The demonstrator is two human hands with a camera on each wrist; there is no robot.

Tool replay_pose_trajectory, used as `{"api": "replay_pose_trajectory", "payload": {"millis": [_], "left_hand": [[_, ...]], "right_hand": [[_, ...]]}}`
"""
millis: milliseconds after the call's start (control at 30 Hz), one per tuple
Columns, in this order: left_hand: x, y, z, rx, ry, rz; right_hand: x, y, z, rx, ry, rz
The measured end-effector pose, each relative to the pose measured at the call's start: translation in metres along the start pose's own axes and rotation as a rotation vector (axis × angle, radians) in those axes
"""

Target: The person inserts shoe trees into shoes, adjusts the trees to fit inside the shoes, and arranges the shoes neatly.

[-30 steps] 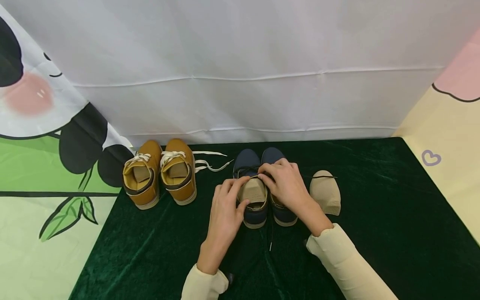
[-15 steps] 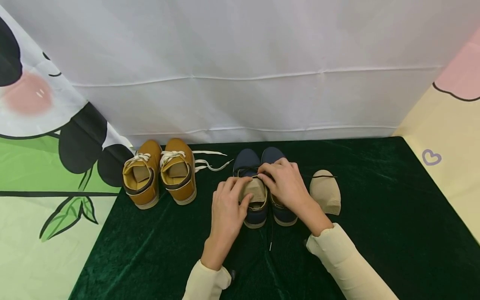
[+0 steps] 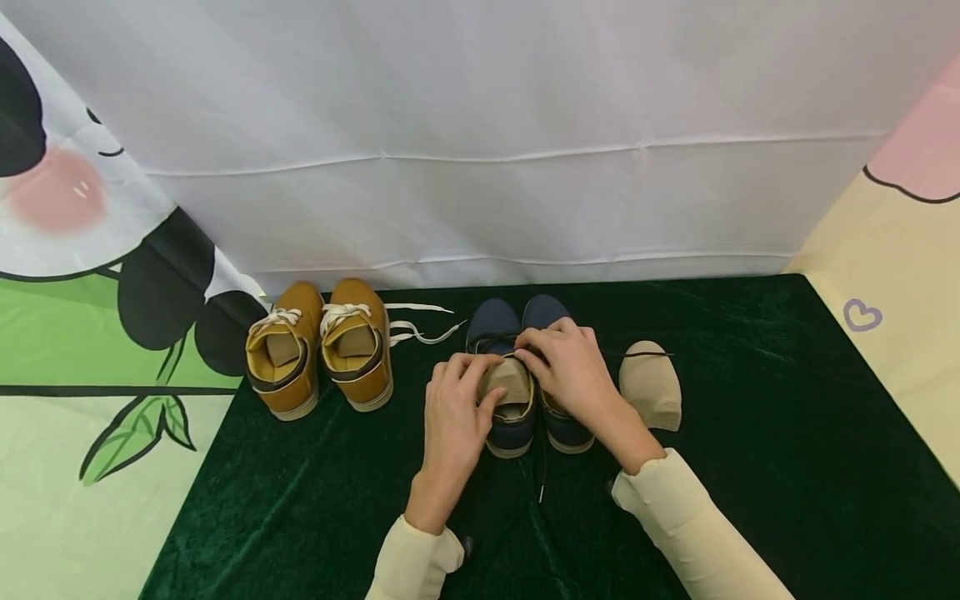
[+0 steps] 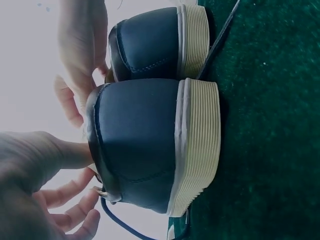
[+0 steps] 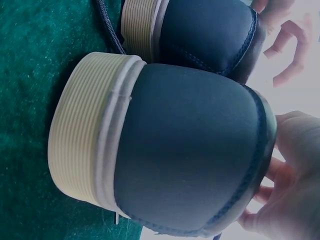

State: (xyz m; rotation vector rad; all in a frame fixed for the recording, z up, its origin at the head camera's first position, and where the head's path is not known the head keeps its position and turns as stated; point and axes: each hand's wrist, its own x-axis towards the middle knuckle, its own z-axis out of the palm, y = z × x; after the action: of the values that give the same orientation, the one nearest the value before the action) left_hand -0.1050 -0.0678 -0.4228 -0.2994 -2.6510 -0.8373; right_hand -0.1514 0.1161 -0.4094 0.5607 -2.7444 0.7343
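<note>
Navy shoes (image 3: 512,432), toes near cloth's (image 3: 750,400) far edge. Left hand (image 3: 457,410): thumb at insert (image 3: 510,380), slightly farther forward than a second ago; right hand (image 3: 572,367) unmoved. Grips: cannot tell.

Closed in by a creased white cloth (image 3: 510,100) behind, a cartoon-printed panel (image 3: 67,333) at left and a cream-and-pink panel (image 3: 892,258) at right, above dark green velvet (image 3: 787,483).

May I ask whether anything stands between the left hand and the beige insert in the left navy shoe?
Nothing visible stands in the way: the left hand has thumb and index finger over the beige insert in the left navy shoe. The right hand has its fingertips farther toward the toe.
</note>
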Motion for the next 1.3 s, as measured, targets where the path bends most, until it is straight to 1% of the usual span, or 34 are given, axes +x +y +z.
{"api": "replay_pose_trajectory", "payload": {"millis": [133, 400, 833, 1033, 1133, 1200, 1300], "left_hand": [[0.0, -0.001, 0.001, 0.015, 0.006, -0.001], [0.002, -0.002, 0.003, 0.03, -0.002, -0.005], [0.007, -0.001, 0.006, 0.037, -0.001, -0.001], [0.011, 0.001, 0.007, 0.063, -0.033, -0.04], [0.013, 0.001, 0.006, 0.078, -0.057, -0.035], [0.015, 0.001, 0.005, 0.079, -0.083, -0.028], [0.017, 0.0, 0.003, 0.047, -0.129, -0.034]], "right_hand": [[0.0, 0.0, 0.001, 0.001, 0.004, -0.004], [-0.001, 0.0, 0.001, 0.004, 0.008, -0.003], [-0.002, -0.001, 0.001, 0.009, 0.011, -0.003], [-0.002, -0.001, 0.001, 0.004, 0.017, -0.006], [-0.002, -0.001, 0.0, 0.002, 0.018, -0.006], [-0.002, -0.001, 0.001, 0.002, 0.015, -0.004], [-0.003, -0.002, 0.001, 0.004, 0.01, 0.001]]}}
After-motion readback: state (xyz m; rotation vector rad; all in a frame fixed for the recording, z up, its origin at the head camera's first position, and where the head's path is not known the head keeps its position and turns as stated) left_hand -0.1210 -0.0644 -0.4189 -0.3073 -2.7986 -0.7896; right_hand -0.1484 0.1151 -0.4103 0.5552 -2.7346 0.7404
